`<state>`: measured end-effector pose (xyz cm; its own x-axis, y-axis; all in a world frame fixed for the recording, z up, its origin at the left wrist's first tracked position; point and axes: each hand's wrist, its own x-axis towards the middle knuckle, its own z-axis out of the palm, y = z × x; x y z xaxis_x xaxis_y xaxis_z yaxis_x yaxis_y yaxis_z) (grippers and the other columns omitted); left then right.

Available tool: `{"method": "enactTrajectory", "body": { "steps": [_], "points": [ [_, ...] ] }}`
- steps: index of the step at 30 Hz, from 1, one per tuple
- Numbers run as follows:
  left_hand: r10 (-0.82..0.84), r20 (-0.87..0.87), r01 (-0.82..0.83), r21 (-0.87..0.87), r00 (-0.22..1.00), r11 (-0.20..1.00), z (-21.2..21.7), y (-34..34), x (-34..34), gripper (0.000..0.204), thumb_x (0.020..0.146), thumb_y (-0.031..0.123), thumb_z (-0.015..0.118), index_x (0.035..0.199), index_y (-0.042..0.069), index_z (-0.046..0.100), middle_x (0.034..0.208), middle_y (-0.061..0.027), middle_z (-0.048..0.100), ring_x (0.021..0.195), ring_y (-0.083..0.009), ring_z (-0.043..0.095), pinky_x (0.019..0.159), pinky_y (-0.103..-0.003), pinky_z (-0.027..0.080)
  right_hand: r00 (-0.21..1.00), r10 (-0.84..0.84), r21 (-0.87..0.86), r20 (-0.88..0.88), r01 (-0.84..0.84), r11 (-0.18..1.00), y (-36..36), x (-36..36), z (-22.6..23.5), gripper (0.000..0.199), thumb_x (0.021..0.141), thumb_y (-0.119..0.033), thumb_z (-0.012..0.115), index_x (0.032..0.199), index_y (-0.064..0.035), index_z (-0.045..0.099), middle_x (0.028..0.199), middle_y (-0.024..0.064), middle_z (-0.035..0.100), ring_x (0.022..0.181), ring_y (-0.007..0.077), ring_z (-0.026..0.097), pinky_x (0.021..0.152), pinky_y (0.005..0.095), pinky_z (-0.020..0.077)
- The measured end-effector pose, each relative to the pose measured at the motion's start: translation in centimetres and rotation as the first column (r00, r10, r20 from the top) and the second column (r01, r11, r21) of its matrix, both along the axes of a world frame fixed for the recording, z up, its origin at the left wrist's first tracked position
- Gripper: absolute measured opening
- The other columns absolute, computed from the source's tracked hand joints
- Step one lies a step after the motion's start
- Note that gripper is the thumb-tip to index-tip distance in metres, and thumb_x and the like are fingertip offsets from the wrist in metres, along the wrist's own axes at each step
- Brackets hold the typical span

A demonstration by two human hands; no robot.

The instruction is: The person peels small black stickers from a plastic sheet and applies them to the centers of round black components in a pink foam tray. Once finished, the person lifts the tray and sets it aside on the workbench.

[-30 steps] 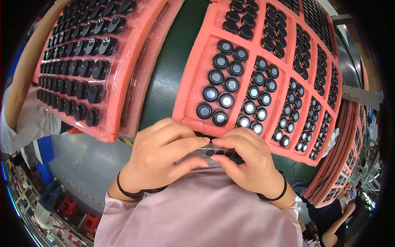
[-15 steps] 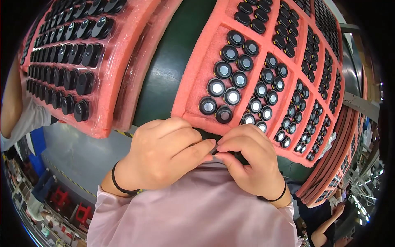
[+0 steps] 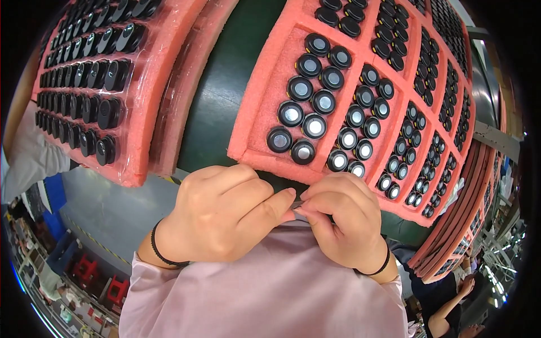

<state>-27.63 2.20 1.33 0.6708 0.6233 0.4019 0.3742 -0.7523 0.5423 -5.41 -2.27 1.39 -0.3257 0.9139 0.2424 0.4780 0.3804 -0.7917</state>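
Observation:
My left hand and my right hand meet at chest height, just off the near edge of a pink foam tray. Both are closed, thumbs and forefingers pinched together at the tips. Something small and dark shows between the fingertips, too little of it to name. Round black parts with pale grey discs on top stand in paired rows in the tray's compartments, close ahead of my hands.
Another pink foam tray at the left holds rows of black oval devices under clear plastic. Between the trays runs a dark green surface. Stacked foam trays stand at the right. Other people's arms show at both sides.
The trays sit slightly further left in the picture. My fingertips have shifted a little against each other, still pinched; my hands have otherwise barely moved.

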Motion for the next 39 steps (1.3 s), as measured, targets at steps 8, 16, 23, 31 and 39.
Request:
{"method": "enactTrajectory", "body": {
  "steps": [8,16,23,31,39],
  "points": [
    [0.012,0.013,-0.012,-0.038,1.0,0.999,-0.2,0.0,0.1,0.036,0.071,0.028,0.088,0.095,0.004,0.076,0.073,-0.0015,0.06,0.061,-0.0198,0.058,0.049,-0.031,0.044,0.999,0.016,-0.02,-0.041,-0.016,1.0,-0.1,0.3,-0.4,0.027,0.072,0.002,0.078,0.094,-0.0019,0.065,0.093,0.0103,0.067,0.082,0.0312,0.066,0.072,0.0401,0.0527],
    [0.006,-0.003,-0.006,-0.03,1.0,1.0,0.0,0.2,-0.1,0.037,0.07,0.029,0.088,0.094,0.004,0.075,0.074,-0.0025,0.061,0.062,-0.0212,0.059,0.051,-0.032,0.046,0.999,-0.005,-0.158,-0.049,-0.003,0.987,0.3,0.0,0.2,0.023,0.074,0.005,0.08,0.09,-0.0025,0.064,0.092,0.0122,0.067,0.082,0.0276,0.065,0.071,0.0382,0.0523],
    [0.058,-0.002,-0.057,-0.184,0.998,0.981,-0.9,0.3,-2.0,0.037,0.071,0.03,0.087,0.094,0.003,0.075,0.076,-0.0051,0.064,0.064,-0.0235,0.06,0.052,-0.033,0.047,0.987,0.164,-0.151,0.002,-0.161,0.975,1.9,0.3,1.0,0.02,0.076,0.003,0.079,0.089,-0.0024,0.065,0.097,0.0112,0.063,0.085,0.0266,0.061,0.073,0.0375,0.0501],
    [-0.038,0.004,0.039,-0.149,0.999,0.988,-1.1,0.3,-2.3,0.034,0.073,0.032,0.085,0.092,0.005,0.074,0.093,-0.0049,0.071,0.091,-0.0269,0.065,0.083,-0.047,0.053,0.996,0.058,-0.244,0.061,-0.042,0.969,5.2,-0.7,1.1,0.018,0.082,0.003,0.075,0.095,-0.0009,0.063,0.093,0.0101,0.057,0.084,0.023,0.058,0.073,0.0316,0.0484],
    [-0.055,-0.049,0.047,-0.159,0.997,0.986,-2.5,0.2,-2.2,0.029,0.074,0.032,0.083,0.086,0.009,0.069,0.111,-0.0032,0.07,0.118,-0.0311,0.063,0.114,-0.066,0.035,0.981,0.039,-0.326,0.188,0.025,0.945,6.2,-1.7,-0.1,0.007,0.091,0.002,0.067,0.094,0.0015,0.061,0.088,0.0078,0.052,0.076,0.0186,0.053,0.064,0.0286,0.044]
  ]
}}
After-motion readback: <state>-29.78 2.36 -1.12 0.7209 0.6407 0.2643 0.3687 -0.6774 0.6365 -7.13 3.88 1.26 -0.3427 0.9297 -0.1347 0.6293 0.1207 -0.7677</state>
